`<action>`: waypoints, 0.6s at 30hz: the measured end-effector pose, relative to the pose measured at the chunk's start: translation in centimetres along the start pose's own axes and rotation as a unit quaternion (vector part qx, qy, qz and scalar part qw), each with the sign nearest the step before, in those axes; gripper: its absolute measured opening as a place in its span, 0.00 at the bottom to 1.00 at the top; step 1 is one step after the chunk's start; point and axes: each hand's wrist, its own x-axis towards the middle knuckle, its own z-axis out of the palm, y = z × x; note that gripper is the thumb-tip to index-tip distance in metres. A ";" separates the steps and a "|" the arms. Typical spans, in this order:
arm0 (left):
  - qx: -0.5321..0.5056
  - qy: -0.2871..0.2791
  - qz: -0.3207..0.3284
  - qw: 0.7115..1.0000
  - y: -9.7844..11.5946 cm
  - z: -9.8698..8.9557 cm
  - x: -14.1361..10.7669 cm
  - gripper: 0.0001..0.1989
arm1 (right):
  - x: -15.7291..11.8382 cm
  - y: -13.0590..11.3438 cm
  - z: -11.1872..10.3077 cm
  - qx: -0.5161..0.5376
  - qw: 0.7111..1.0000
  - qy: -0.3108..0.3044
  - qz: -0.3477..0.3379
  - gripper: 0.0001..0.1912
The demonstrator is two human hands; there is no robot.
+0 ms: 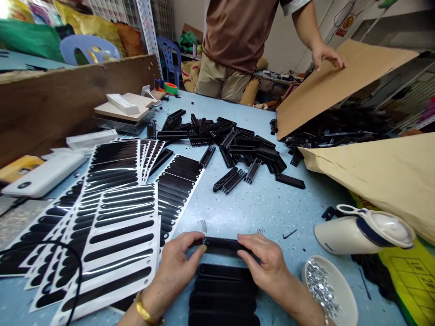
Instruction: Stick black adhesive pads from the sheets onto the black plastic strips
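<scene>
Plainly early going: both the left hand (178, 262) and right hand (263, 262) pinch one black strip (220, 243) at the table's near edge, few finished strips (222, 294) beneath, a big pile (238, 142) mid-table untouched.

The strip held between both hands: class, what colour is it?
Black. The strip shows best in the head view, pinched between the left hand and right hand.

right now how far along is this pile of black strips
Done: a short row of black strips lies lined up in front of the person. In hand: the left hand and right hand hold one perforated black strip by its ends. Left: a large loose pile of strips mid-table, more under the cardboard sheet, and sticker sheets still mostly full.
</scene>
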 end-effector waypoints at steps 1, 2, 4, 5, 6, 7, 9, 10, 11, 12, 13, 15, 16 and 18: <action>0.001 -0.002 -0.001 1.000 0.0 0.0 0.0 0.12 | -0.1 0.0 0.0 -0.003 1.000 -0.002 0.000 0.10; 0.001 -0.005 -0.001 1.000 0.0 0.0 0.0 0.12 | -0.1 0.1 0.1 -0.006 1.000 -0.004 0.001 0.10; -0.002 -0.007 -0.002 1.000 0.0 0.0 0.0 0.12 | -0.1 0.2 0.2 -0.010 1.000 -0.008 0.001 0.10; -0.006 -0.006 -0.003 1.000 0.1 0.0 0.1 0.12 | -0.1 0.2 0.2 -0.010 1.000 -0.009 0.002 0.10; -0.009 -0.006 -0.003 1.000 0.1 0.0 0.1 0.11 | -0.1 0.2 0.2 -0.008 1.000 -0.012 0.003 0.10; -0.011 -0.006 -0.004 1.000 0.1 -0.1 0.1 0.11 | 0.0 0.2 0.3 -0.006 1.000 -0.014 0.003 0.10; -0.013 -0.005 -0.004 1.000 0.2 -0.1 0.1 0.11 | 0.1 0.1 0.3 -0.005 1.000 -0.019 0.004 0.10; -0.013 -0.005 -0.004 1.000 0.2 -0.1 0.1 0.11 | 0.2 0.1 0.3 -0.007 1.000 -0.022 0.004 0.10; -0.013 -0.004 -0.004 1.000 0.2 -0.1 0.1 0.11 | 0.2 0.0 0.3 -0.009 1.000 -0.024 0.004 0.10; -0.014 -0.003 -0.003 1.000 0.2 -0.1 0.1 0.11 | 0.2 -0.1 0.3 -0.012 1.000 -0.025 0.004 0.10; -0.015 -0.002 -0.003 1.000 0.1 -0.1 0.0 0.11 | 0.3 -0.1 0.3 -0.014 1.000 -0.026 0.005 0.10; -0.015 -0.001 -0.004 1.000 0.0 0.0 0.0 0.11 | 0.3 -0.2 0.3 -0.017 0.999 -0.028 0.005 0.10; -0.014 -0.001 -0.004 1.000 0.0 0.1 0.0 0.11 | 0.3 -0.2 0.3 -0.019 0.999 -0.029 0.004 0.10; -0.013 -0.002 -0.005 1.000 -0.1 0.1 0.0 0.11 | 0.3 -0.2 0.4 -0.024 0.999 -0.031 0.004 0.10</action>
